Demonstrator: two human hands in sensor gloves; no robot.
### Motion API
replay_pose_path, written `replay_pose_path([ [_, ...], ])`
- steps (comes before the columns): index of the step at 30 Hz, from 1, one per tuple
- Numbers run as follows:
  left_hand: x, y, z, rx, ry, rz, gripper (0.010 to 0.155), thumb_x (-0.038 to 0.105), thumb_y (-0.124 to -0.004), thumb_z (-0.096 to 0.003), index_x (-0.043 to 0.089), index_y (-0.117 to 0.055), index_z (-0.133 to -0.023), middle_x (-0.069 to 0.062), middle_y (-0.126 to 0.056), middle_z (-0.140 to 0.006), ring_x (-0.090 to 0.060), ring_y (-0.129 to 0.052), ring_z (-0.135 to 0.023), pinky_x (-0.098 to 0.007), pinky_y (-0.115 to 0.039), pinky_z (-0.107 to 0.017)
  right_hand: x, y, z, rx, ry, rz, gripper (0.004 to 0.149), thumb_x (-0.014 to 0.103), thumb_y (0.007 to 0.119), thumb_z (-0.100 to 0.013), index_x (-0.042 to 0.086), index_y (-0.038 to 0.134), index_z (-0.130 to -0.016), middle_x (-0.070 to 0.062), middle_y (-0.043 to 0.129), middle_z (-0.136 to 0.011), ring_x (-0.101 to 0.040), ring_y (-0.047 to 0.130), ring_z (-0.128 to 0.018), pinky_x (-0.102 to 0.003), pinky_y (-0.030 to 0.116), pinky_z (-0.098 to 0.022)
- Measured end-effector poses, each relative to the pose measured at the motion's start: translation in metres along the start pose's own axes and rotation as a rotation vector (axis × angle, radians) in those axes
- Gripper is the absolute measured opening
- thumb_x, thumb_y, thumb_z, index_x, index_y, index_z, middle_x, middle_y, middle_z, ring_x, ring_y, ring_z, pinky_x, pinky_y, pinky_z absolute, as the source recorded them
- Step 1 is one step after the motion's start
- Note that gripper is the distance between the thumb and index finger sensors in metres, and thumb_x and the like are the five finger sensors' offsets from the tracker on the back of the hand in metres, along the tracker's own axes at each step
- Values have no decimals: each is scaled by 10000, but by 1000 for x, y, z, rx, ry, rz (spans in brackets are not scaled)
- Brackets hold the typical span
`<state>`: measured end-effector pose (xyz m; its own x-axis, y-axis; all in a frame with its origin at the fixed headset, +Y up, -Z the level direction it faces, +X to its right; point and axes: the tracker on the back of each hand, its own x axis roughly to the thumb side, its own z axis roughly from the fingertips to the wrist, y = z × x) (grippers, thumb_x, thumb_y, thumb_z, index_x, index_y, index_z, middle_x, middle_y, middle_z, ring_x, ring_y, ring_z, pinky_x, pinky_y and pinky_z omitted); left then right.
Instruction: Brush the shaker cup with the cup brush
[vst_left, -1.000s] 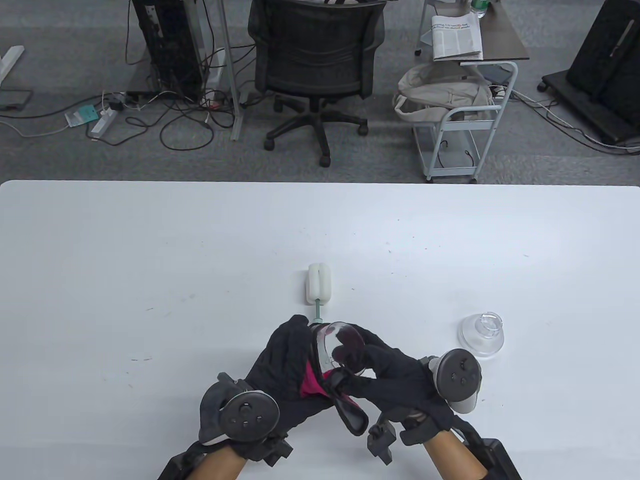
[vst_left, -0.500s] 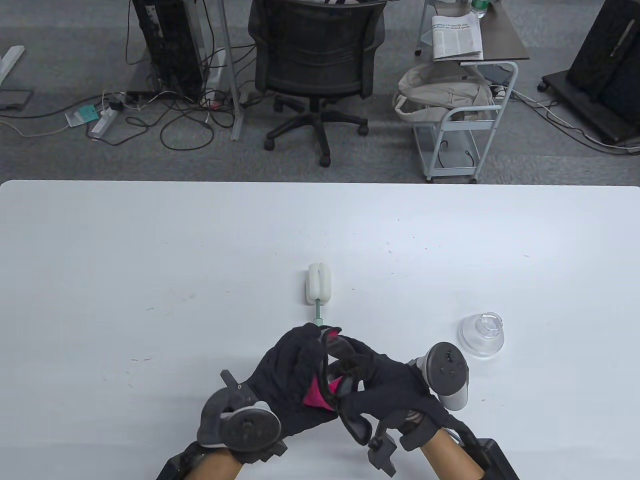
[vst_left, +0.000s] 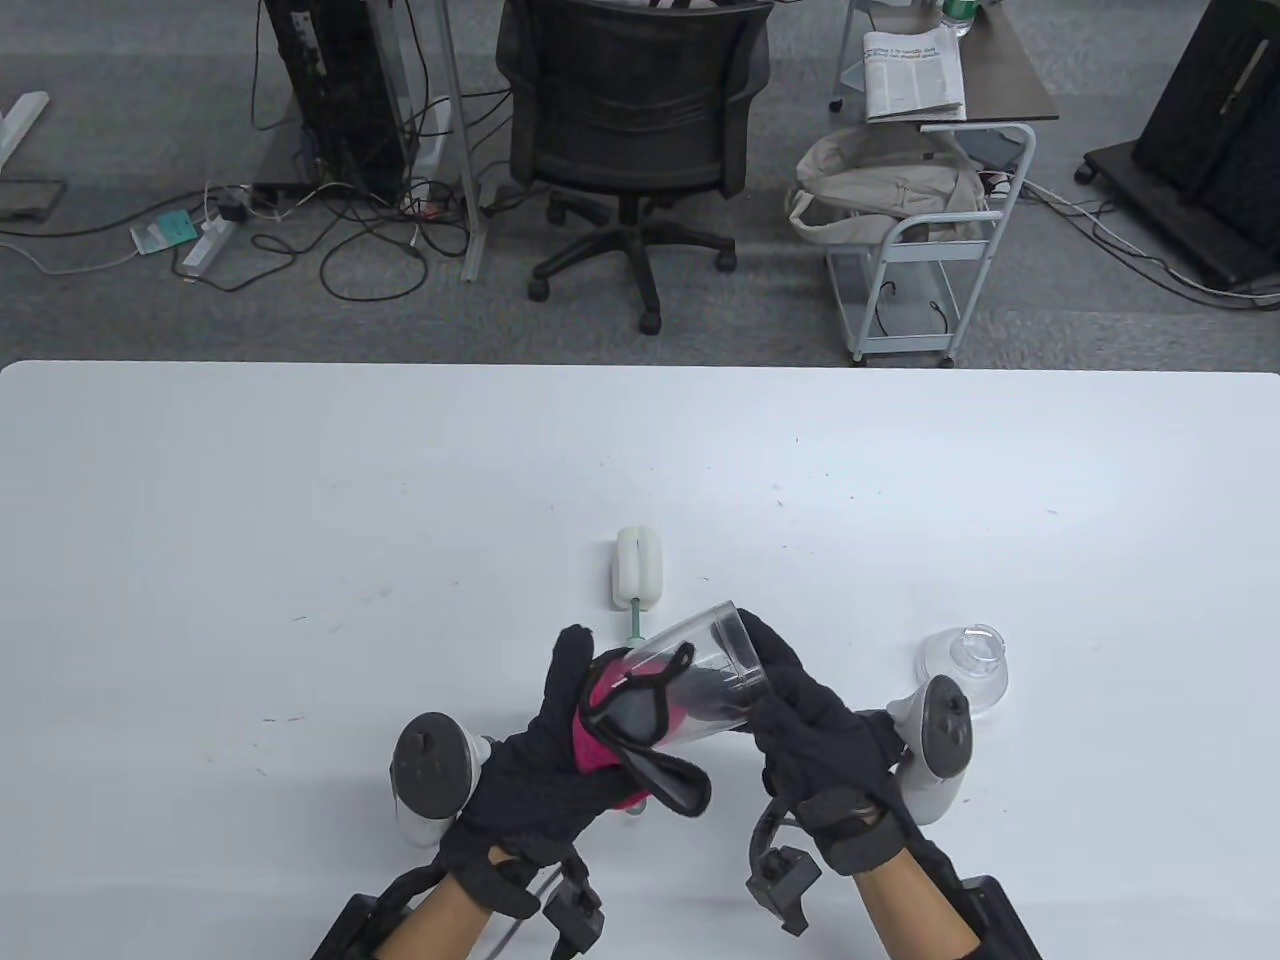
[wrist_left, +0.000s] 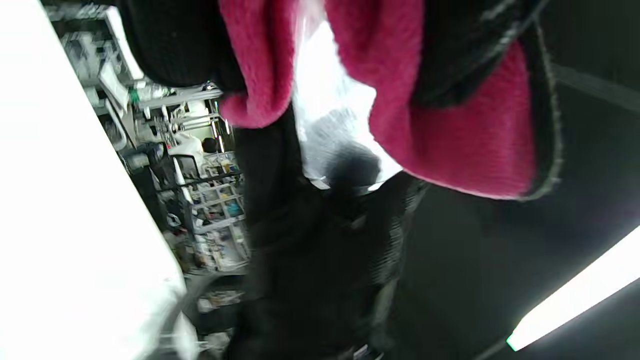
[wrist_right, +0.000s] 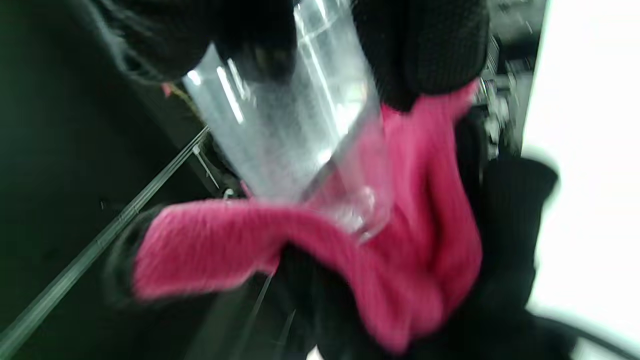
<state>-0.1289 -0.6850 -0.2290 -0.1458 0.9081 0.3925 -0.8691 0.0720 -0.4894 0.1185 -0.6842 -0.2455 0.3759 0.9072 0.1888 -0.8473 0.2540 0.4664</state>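
Observation:
The clear shaker cup (vst_left: 705, 660) is held tilted above the table, its base up and to the right. My right hand (vst_left: 775, 685) grips that base end. The cup's other end sits inside a pink-lined black sleeve (vst_left: 645, 740), which my left hand (vst_left: 585, 700) holds. In the right wrist view the cup (wrist_right: 280, 135) enters the pink sleeve (wrist_right: 410, 240). In the left wrist view the sleeve (wrist_left: 450, 140) wraps the cup (wrist_left: 330, 115). The cup brush (vst_left: 639, 568), with a white sponge head and a green handle, lies on the table just behind the hands; its handle end is hidden.
A clear domed lid (vst_left: 963, 668) sits on the white table (vst_left: 300, 520) to the right of my right hand. Beyond the table's far edge stand an office chair (vst_left: 630, 110) and a small cart (vst_left: 920, 250).
The cup now sticks out of the sleeve up and to the right, where before it was mostly covered. Both hands have turned, so the trackers face outward.

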Motion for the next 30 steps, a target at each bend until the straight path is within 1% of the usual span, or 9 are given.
replay_pose_path([
  [2,-6,-1,3,70,16,98,1026,456,-791,-571,323,122,-1020,-204,-196,-1202,-517,-523,-1072,-610,-609,-756,-7,13,2,51,46,33,385,502,668,-568,285,707,-885,-273,110,-1132,-382,534,-1102,-583,546,-786],
  [6,-18,-1,3,112,59,442,1042,457,-773,-583,327,186,-972,-208,-168,-1197,-535,-437,-1088,-606,-585,-769,-2,38,8,16,-154,692,388,449,670,-573,331,687,-942,-201,-7,-1115,-445,317,-1110,-662,441,-754],
  [9,-23,-12,3,-10,97,537,1061,557,-689,-605,240,271,-927,-248,-131,-1184,-570,-412,-1073,-601,-598,-763,3,60,12,0,-453,1233,410,387,676,-597,285,612,-988,-305,-42,-1026,-517,305,-1037,-670,485,-699],
  [11,-26,-18,2,-58,99,595,1082,597,-646,-613,179,313,-886,-272,-126,-1171,-558,-445,-1071,-581,-603,-769,8,68,15,10,-560,1390,406,374,677,-604,235,633,-983,-326,-46,-1012,-548,302,-1007,-676,477,-686],
  [16,-24,-16,5,39,150,363,1046,651,-551,-606,167,352,-815,-335,42,-1080,-587,-399,-1041,-604,-568,-758,7,91,21,83,-694,1739,376,315,730,-599,117,713,-919,-406,65,-1021,-636,431,-889,-671,533,-639],
  [18,-20,-18,6,104,134,181,940,664,-504,-592,267,291,-901,-361,152,-993,-643,-266,-992,-627,-507,-743,3,94,19,79,-674,1834,370,341,722,-596,129,720,-900,-429,111,-1029,-638,493,-861,-652,584,-624],
  [21,-15,-23,7,62,142,56,847,660,-524,-572,369,124,-1034,-227,287,-979,-654,45,-919,-696,-255,-726,4,90,15,72,-596,1717,359,348,704,-599,120,718,-876,-419,139,-1045,-642,495,-847,-645,589,-618],
  [25,-1,-24,5,27,68,-152,776,669,-496,-534,344,-167,-1157,-55,192,-1116,-493,264,-912,-705,31,-622,6,75,10,52,-423,1507,356,386,636,-598,154,694,-861,-366,266,-1092,-602,587,-849,-598,658,-618],
  [30,20,-26,3,-58,-118,-705,608,510,-663,-594,338,-450,-1137,-22,-70,-1228,-465,-23,-1096,-719,-216,-745,3,37,0,-50,5,648,349,352,669,-566,134,730,-832,-275,408,-1132,-610,602,-848,-603,661,-612],
])
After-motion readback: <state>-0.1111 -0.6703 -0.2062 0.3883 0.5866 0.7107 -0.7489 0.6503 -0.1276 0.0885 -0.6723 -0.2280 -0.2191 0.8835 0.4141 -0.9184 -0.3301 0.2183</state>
